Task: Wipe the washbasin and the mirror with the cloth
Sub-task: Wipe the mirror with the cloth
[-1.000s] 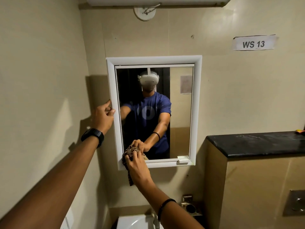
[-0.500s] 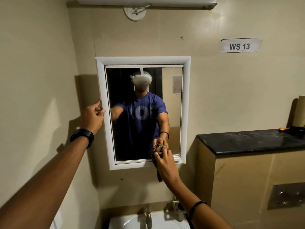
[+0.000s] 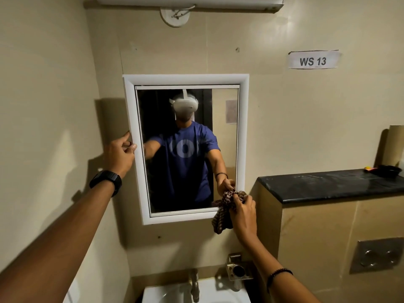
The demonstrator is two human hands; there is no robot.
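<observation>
A white-framed mirror (image 3: 243, 127) hangs on the beige wall ahead. My left hand (image 3: 119, 155) grips its left frame edge at mid height, thumb on the front. My right hand (image 3: 243, 212) is shut on a bunched brown checked cloth (image 3: 223, 217) pressed against the mirror's bottom right corner, with a tail of cloth hanging below the frame. The white washbasin (image 3: 170, 291) shows at the bottom edge, with a metal tap (image 3: 194, 285) rising from it. The glass reflects a person in a blue shirt.
A black stone ledge (image 3: 328, 184) juts out at the right, level with the mirror's bottom, carrying a small dark dish (image 3: 390, 170). A metal flush plate (image 3: 377, 255) sits below it. A metal fitting (image 3: 238, 268) is on the wall above the basin. A tube light (image 3: 190, 2) runs overhead.
My right hand has swept the cloth along the mirror's bottom edge from the left corner to the right corner. My left hand has stayed on the left frame. The view shifted slightly.
</observation>
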